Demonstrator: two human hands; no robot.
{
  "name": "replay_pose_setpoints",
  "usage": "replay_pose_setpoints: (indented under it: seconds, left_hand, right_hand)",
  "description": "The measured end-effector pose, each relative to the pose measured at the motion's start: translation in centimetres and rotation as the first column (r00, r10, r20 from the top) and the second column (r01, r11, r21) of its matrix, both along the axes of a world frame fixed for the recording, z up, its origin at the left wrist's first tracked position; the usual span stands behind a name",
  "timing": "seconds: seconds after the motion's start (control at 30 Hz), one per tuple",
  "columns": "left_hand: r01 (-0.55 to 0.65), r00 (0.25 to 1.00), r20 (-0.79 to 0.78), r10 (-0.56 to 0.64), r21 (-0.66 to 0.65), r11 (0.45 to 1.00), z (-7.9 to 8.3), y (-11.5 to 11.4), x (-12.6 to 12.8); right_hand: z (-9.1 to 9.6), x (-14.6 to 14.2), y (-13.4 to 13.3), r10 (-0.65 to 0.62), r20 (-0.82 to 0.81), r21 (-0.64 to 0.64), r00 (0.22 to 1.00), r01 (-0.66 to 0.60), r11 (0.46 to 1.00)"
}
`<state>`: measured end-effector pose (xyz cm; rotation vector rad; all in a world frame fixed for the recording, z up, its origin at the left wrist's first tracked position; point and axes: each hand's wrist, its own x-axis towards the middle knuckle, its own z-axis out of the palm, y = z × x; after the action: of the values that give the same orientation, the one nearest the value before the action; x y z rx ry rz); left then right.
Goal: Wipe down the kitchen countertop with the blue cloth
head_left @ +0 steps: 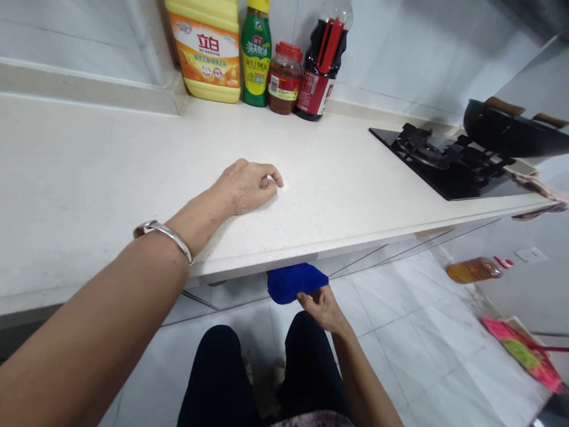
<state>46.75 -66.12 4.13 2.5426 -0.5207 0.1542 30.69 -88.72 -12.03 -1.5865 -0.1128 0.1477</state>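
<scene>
Below the edge of the white counter (347, 196), a blue cloth-like piece (293, 283) is gripped by the right hand (326, 307), while on top the left hand (249, 185) is rested, curled at a white speck (284, 187), whether pinched or not cannot be told

The left hand (251, 185) touches the counter (347, 184); the right hand (326, 308) holds blue cloth (293, 281).

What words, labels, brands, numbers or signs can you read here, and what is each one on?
"立白": on the yellow detergent jug.
"海天上等蚝油": on the green oyster sauce bottle.
The other print on both is too small or blurred to read, as are the labels on the red-lidded jar and the dark bottle.
</scene>
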Motion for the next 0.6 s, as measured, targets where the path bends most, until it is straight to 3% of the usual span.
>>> replay_pose_setpoints:
  seconds: [0.1, 0.2, 0.43, 0.6]
  left_hand:
    - [0.003, 1.000, -0.001, -0.003, 0.005, 1.000, 0.2, -0.1, -0.2]
    - [-0.008, 1.000, 0.000, 0.008, 0.041, 0.999, 0.3, -0.2, -0.3]
    - [-0.003, 1.000, -0.002, 0.004, 0.047, 0.999, 0.2, -0.3, -0.3]
    - [0.014, 1.000, -0.001, -0.014, 0.001, 1.000, 0.0, -0.2, -0.1]
  right_hand:
    - [-0.2, 0.1, 0.4, 0.011, -0.061, 0.054, 0.998, -0.007, 0.999]
    - [-1.1, 0.6, 2.3, 0.001, -0.010, 0.025, 1.000, -0.001, 1.000]
    - [-4.4, 0.9, 9.5, 0.129, 0.025, -0.233, 0.991, -0.120, 0.965]
    - [-4.3, 0.7, 14.3, 0.237, 0.052, -0.393, 0.970, -0.199, 0.898]
